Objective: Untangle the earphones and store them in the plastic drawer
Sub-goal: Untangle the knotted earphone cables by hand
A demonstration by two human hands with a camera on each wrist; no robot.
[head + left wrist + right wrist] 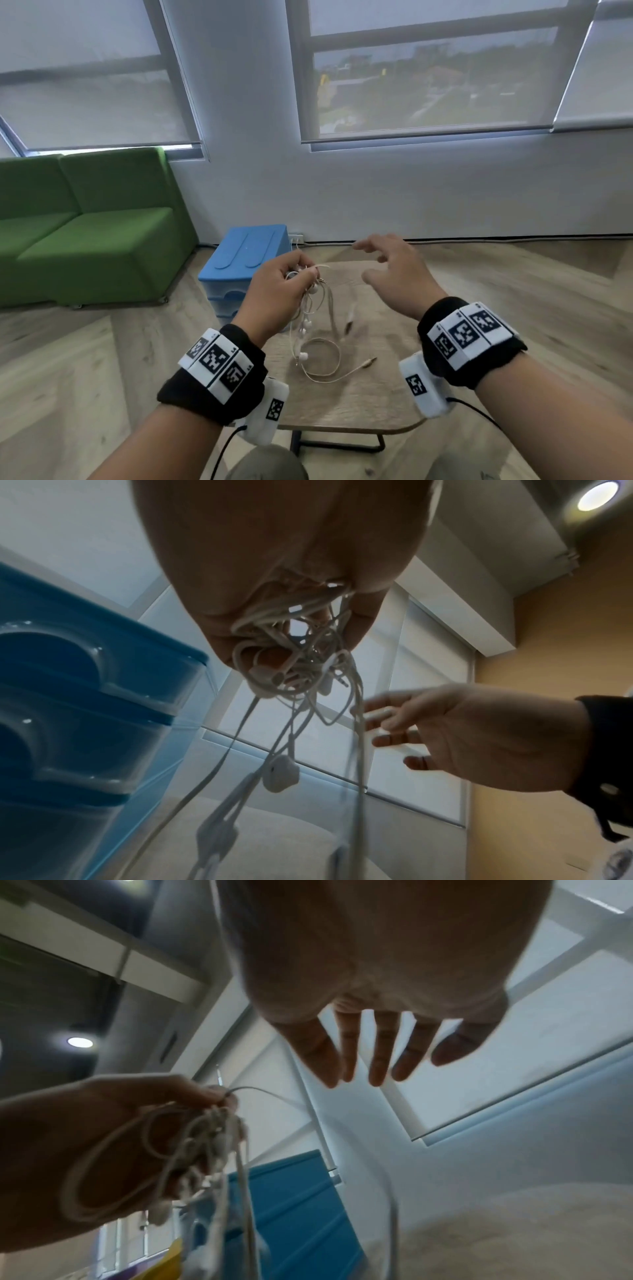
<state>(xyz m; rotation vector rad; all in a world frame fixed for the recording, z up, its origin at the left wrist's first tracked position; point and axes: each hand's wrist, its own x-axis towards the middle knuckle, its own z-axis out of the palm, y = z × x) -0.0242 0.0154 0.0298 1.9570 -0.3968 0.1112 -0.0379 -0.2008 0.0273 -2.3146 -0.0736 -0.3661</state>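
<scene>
My left hand (284, 287) is raised over the small wooden table (376, 404) and grips a tangled bunch of white earphones (310, 298) (294, 664) (205, 1137). Cords and earbuds hang down from the bunch, and a loop with a jack plug (368, 362) lies on the tabletop. To the right, my right hand (394, 270) (369, 1053) hovers with fingers spread and holds nothing, a short way from the cords. The blue plastic drawer unit (246, 260) (68, 723) stands on the floor behind the table's left corner, its drawers closed.
A green sofa (85, 226) stands at the left by the wall. White wall and windows with roller blinds lie ahead. Wood floor surrounds the table, whose dark metal legs (342, 442) show at the near edge.
</scene>
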